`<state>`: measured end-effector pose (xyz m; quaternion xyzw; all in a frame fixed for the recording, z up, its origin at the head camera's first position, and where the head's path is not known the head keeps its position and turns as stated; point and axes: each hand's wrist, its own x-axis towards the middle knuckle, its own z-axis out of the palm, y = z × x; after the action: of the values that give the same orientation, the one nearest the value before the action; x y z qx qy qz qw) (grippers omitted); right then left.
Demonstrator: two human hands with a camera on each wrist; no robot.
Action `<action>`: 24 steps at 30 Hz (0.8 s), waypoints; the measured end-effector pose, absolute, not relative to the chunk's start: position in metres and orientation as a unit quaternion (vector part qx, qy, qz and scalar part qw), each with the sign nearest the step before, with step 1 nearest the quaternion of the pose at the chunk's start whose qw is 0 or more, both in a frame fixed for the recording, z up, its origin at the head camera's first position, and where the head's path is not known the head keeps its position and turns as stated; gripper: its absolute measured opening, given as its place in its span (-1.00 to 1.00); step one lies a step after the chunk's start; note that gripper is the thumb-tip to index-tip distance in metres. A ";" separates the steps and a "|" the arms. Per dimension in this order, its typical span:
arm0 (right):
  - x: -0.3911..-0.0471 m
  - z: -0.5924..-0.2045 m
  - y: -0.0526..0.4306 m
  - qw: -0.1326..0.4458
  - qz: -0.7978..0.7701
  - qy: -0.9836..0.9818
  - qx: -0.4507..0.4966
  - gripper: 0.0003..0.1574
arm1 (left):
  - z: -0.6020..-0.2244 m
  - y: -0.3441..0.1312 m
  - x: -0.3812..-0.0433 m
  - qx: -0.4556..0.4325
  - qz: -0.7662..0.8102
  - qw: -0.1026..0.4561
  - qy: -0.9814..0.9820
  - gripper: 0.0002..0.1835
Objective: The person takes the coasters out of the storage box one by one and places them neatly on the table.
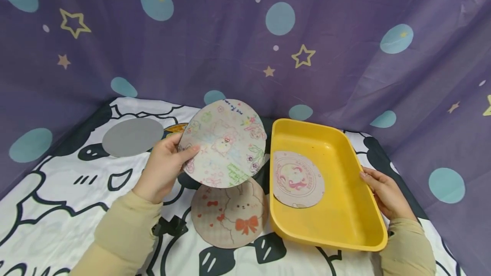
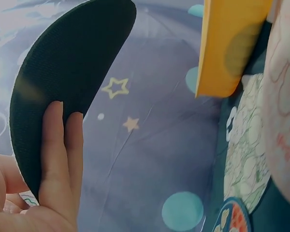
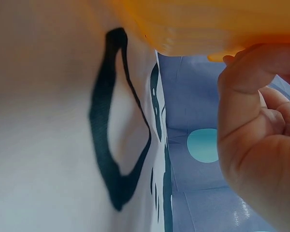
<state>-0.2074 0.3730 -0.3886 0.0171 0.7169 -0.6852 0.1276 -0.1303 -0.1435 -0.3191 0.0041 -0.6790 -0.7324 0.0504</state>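
Note:
My left hand [image 1: 163,167] pinches the left edge of a pale round mat [image 1: 226,144] printed with small coloured drawings, thumb on the printed face. From the left wrist, its dark textured underside [image 2: 72,58] shows, with two fingers lying along it. The mat is raised and tilted, left of a yellow tray [image 1: 326,229]. Inside the tray, a smaller pink round mat [image 1: 299,180] leans toward the left wall. My right hand [image 1: 389,193] grips the tray's right side, thumb at the rim; in the right wrist view its fingers are curled below the tray's edge.
A round rabbit mat [image 1: 230,229] with a red bow lies in front of the raised mat. A grey oval-looking disc [image 1: 132,137] lies at the left. Part of a blue and orange mat [image 1: 176,128] shows behind my left hand. A purple curtain [image 1: 215,46] hangs behind the printed cloth.

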 end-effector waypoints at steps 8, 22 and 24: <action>-0.208 -0.388 0.373 0.134 -0.686 0.715 0.017 -0.81 | -0.316 -0.164 -0.133 0.009 -0.732 0.062 -0.679 -0.54; -0.210 -0.387 0.374 0.138 -0.680 0.719 0.026 -0.85 | -0.315 -0.210 -0.137 -0.011 -0.744 0.037 -0.667 -0.76; -0.210 -0.387 0.374 0.137 -0.681 0.719 0.026 -0.84 | -0.315 -0.214 -0.137 -0.014 -0.749 0.036 -0.661 -0.75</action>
<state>-0.2096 0.3735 -0.3870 0.0264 0.7194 -0.6806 0.1366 -0.1372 -0.2139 -0.3145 -0.0137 -0.6610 -0.7494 0.0359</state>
